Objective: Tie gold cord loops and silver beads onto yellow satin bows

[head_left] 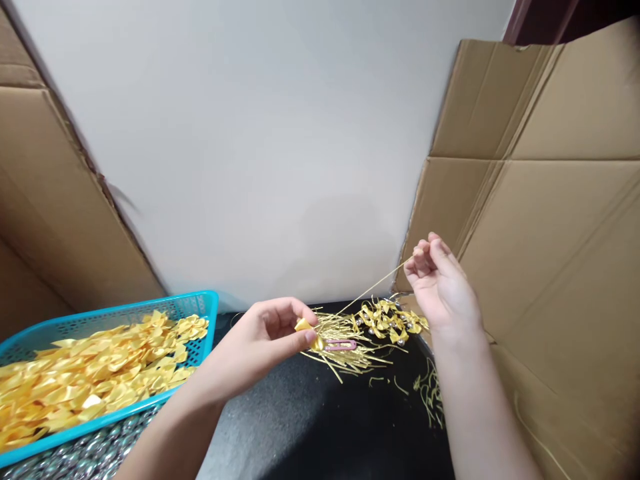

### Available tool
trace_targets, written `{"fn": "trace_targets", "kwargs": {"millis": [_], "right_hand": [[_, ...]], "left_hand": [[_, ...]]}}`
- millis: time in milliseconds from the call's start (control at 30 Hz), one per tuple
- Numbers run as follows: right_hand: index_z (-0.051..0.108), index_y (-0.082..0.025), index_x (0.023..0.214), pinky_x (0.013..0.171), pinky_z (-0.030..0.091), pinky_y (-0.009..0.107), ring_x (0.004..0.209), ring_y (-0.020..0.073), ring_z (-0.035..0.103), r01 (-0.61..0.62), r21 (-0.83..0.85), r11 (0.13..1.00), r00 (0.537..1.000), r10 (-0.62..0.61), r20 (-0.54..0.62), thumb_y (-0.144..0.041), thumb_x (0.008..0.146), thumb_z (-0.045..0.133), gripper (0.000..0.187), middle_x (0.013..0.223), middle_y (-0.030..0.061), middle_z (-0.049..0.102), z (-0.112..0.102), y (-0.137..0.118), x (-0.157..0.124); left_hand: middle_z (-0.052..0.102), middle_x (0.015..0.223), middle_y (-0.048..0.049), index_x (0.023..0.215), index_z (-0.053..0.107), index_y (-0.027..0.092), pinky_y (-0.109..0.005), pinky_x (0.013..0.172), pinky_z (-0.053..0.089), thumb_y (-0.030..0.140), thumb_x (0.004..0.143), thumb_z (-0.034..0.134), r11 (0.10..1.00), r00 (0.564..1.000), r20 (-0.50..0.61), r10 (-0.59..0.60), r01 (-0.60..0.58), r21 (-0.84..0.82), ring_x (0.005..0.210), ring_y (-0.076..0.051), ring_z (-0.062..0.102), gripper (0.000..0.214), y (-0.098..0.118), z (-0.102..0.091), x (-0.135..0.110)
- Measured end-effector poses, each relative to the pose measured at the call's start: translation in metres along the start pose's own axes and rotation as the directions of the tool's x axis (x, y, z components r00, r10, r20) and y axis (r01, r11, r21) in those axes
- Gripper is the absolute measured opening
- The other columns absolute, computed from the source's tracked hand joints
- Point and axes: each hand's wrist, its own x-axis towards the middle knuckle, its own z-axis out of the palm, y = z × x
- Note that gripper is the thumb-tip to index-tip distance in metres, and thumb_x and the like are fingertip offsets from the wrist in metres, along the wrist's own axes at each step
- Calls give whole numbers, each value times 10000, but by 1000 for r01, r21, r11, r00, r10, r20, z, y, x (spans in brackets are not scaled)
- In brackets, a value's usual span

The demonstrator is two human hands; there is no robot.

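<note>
Wall (pixel 250 133), pale and plain, fills the back of the view, flanked by large cardboard panels, one on the right (pixel 565 267) with folds running across it and one on the left (pixel 55 173) leaning in at a slant. Below lies a black tabletop (pixel 300 420), glossy toward the near left. On its left side sits a bright blue basket (pixel 213 320) with perforated walls, tilted across the corner of the view and holding a broad pile of yellow ribbon pieces (pixel 110 367). Two bare hands work just right of it: the left hand (pixel 270 333) is partly closed, thumb and fingers pinching a small yellow ribbon piece; the right hand (pixel 443 283), raised higher and near the right cardboard, has its fingers curled in to the thumb around the end of a thin cord. Dark shiny beads (pixel 113 437) show along the basket's near side. A spread heap of gold cords (pixel 340 328) lies just beyond the left fingertips, and close to its right is a cluster of yellow bows (pixel 387 320) with pearly beads among them. Nearer the right forearm are curled cord scraps (pixel 431 393). Smaller still, the yellow ribbon piece (pixel 303 325) sits at the left fingertips, over the near edge of the heap; beside it is a pink slotted piece (pixel 341 345). Thinnest of all, the cord (pixel 373 287) stretches straight from the right fingers down toward the left hand, its lower end lost against the heap
</note>
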Motion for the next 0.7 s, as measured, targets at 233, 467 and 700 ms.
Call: {"fn": "trace_targets", "kwargs": {"millis": [233,467,700], "right_hand": [[696,-233,781,650,505,199,622,58,650,11,-17,1000,1000,-11,-6,-244,702,816,145,695,-73,693,1,-2,-1],[677,-236,794,637,478,224,521,51,486,48,-10,999,968,-44,246,-342,742,789,163,613,-83,487,13,-8,-26],[615,-215,769,494,280,242,507,90,296,151,-468,871,760,200,618,-498,886,615,305,567,-69,349,23,2,-52]], "left_hand": [[568,685,23,777,583,177,-210,545,382,306,789,692,1000,1000,29,-5,6,-26,596,-92,491,170,-4,0,4],[675,780,-19,763,611,170,-236,634,477,217,802,722,994,993,-61,103,-105,-35,714,-121,609,127,-7,4,1],[695,843,-18,780,637,209,-257,732,555,69,800,674,896,859,-266,438,-392,207,819,-150,666,146,-4,13,-9]]}}
